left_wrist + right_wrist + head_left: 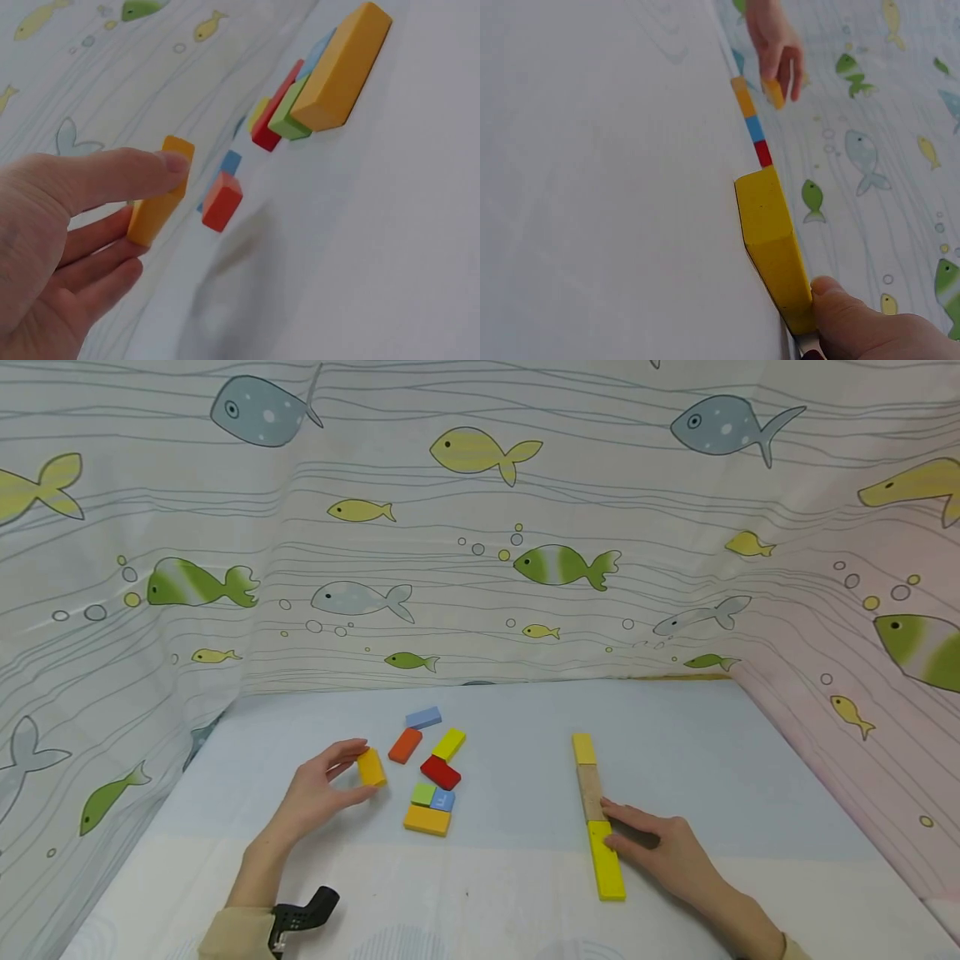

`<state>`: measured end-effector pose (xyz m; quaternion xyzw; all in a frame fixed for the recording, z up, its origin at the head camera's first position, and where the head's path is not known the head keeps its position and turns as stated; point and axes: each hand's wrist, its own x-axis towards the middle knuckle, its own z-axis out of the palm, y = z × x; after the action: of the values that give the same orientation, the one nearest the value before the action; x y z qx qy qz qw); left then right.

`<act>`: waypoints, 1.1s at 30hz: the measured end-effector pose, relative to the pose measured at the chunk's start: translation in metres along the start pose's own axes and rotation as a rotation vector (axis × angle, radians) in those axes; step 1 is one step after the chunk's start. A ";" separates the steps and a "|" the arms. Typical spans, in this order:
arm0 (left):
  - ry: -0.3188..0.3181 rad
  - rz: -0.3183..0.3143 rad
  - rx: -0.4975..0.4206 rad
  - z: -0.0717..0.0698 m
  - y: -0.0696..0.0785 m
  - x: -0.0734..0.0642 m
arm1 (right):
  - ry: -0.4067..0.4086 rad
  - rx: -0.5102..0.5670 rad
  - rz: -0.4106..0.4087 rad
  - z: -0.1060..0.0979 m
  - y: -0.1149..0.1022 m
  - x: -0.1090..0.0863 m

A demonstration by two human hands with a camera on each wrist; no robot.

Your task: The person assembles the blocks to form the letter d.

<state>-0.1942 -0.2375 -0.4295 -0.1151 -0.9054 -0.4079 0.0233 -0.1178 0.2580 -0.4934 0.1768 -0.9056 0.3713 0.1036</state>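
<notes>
Pale blue-and-white counter (517,893) is carrying the lot.

Right grip (666,853), a bare hand, is lying lower right of the head frame, not closing on anything: fingers are resting along the side of the row there. Left grip (317,789), center left, is pinching one end-to-end amber-yellow block between thumb and fingers; the left wrist view is showing it clear of the surface.

Handling, my read: everything is looking like painted wood or similar, so light, stiff, a bit slick, not fragile.
- Long bright-yellow rectangular block (609,870), lower right: thumb is touching its side. Long sides are offering the best hold.
- Speckled tan block (591,789), right of center: a fingertip is touching it. Sides again; end pushes are risking a skewed row.
- Amber-yellow block (371,767), center left: end pinch is looking adequate, though rotation is possible.

Counts, roughly big to small:
- row, 3: long yellow, tan, plus one pale-yellow block (583,749), lying end to end
- in hand, 1
- cluster around frame center, 7: one flat orange-yellow block (427,821), one dark-red block (441,773), one orange-red block (406,745), one lemon-yellow block (448,744), one plain blue block (423,718), one white-marked blue block (443,800), one small green block (423,794)

Total is coming to 11.
</notes>
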 end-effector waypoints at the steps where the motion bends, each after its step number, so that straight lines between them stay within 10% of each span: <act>1: 0.003 0.004 -0.001 0.002 0.001 0.001 | 0.000 -0.002 0.001 0.000 0.000 0.000; 33: -0.099 0.132 -0.124 0.074 0.061 0.043 | 0.004 0.013 -0.013 -0.001 -0.003 0.001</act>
<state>-0.2179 -0.1349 -0.4279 -0.1959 -0.8688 -0.4547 -0.0016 -0.1177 0.2567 -0.4903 0.1828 -0.9018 0.3768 0.1065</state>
